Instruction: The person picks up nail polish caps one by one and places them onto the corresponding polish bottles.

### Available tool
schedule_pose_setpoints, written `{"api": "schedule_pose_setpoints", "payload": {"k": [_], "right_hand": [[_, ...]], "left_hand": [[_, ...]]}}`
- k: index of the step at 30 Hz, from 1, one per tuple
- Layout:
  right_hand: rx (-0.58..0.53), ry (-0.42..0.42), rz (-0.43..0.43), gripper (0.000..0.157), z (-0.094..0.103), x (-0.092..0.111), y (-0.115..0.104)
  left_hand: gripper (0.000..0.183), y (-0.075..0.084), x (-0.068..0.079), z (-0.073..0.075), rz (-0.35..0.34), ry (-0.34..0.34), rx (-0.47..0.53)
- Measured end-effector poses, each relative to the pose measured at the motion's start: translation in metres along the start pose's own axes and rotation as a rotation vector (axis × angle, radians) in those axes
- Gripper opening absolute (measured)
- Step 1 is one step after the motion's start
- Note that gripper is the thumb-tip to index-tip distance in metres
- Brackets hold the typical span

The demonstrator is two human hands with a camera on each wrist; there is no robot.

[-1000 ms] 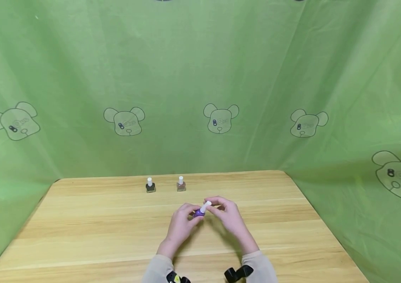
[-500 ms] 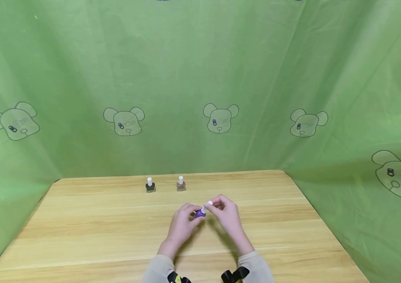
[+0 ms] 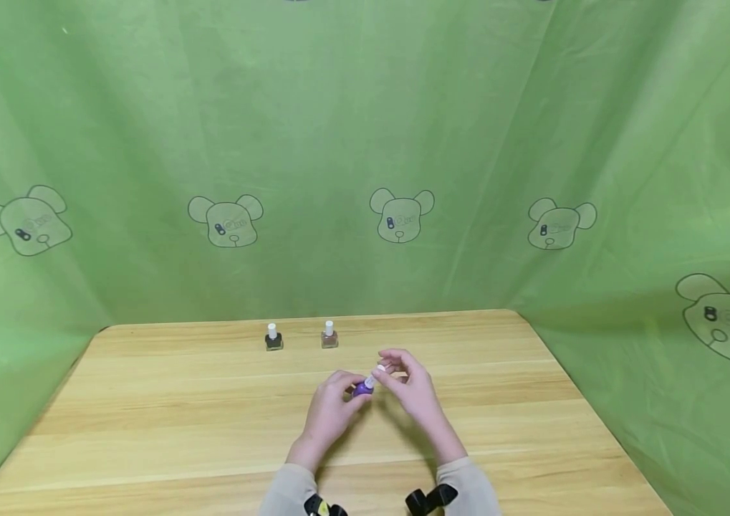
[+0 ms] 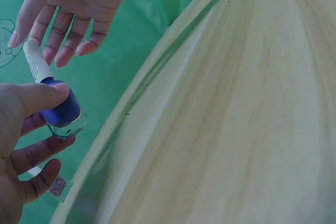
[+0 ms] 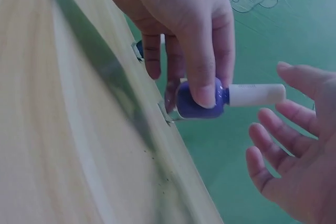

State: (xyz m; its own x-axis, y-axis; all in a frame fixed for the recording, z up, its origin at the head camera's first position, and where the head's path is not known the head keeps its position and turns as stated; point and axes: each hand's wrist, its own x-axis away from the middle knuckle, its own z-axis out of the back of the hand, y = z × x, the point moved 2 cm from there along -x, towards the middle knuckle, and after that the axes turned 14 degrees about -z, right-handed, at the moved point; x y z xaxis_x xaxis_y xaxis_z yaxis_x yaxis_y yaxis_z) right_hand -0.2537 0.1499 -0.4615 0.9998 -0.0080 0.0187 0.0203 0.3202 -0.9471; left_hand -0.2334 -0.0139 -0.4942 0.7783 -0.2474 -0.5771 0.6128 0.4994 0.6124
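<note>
My left hand (image 3: 329, 414) pinches the purple body of a nail polish bottle (image 5: 198, 104) between thumb and fingers, above the table. The bottle leans, its long white cap (image 5: 257, 94) pointing toward my right hand (image 3: 419, 394). In the right wrist view, a purple neck shows between the cap and the glass shoulder. My right hand's fingers are spread around the cap's end, the thumb apart from it. One fingertip meets the tip of the cap in the left wrist view. Clear glass shows at the bottle's base.
On the wooden table (image 3: 178, 401), toward its far edge, stand a black nail polish bottle (image 3: 274, 342) and a brownish one (image 3: 329, 339), both white-capped and upright. A green curtain (image 3: 313, 143) with bear-head prints hangs behind and at the sides.
My right hand's fingers closed in on the cap half a second ago and have since spread apart again. My left hand has kept its grip on the nail polish bottle, almost still.
</note>
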Motion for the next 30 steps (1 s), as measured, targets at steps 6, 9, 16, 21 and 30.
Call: {"api": "schedule_pose_setpoints", "payload": {"k": [6, 9, 16, 21, 30], "right_hand": [[0.075, -0.13, 0.054, 0.048, 0.0045, -0.001, 0.0024], [0.104, -0.187, 0.066, 0.05, 0.0049, -0.0007, 0.0029], [0.112, -0.182, 0.048, 0.036, 0.0035, 0.0006, 0.0023], [0.105, -0.152, 0.048, 0.028, 0.0048, 0.0011, 0.0024], [0.077, -0.043, -0.022, 0.02, 0.0031, 0.0017, 0.0015]], "left_hand": [[0.026, -0.0018, 0.0003, 0.0005, 0.0, 0.004, 0.004], [0.027, -0.0021, 0.0003, 0.0006, -0.003, 0.001, 0.005], [0.026, -0.0013, 0.0, 0.0011, 0.004, -0.005, 0.012], [0.026, -0.001, 0.0001, 0.0017, 0.001, -0.004, 0.0], [0.026, -0.0003, -0.0002, 0.0019, -0.006, -0.011, -0.011]]}}
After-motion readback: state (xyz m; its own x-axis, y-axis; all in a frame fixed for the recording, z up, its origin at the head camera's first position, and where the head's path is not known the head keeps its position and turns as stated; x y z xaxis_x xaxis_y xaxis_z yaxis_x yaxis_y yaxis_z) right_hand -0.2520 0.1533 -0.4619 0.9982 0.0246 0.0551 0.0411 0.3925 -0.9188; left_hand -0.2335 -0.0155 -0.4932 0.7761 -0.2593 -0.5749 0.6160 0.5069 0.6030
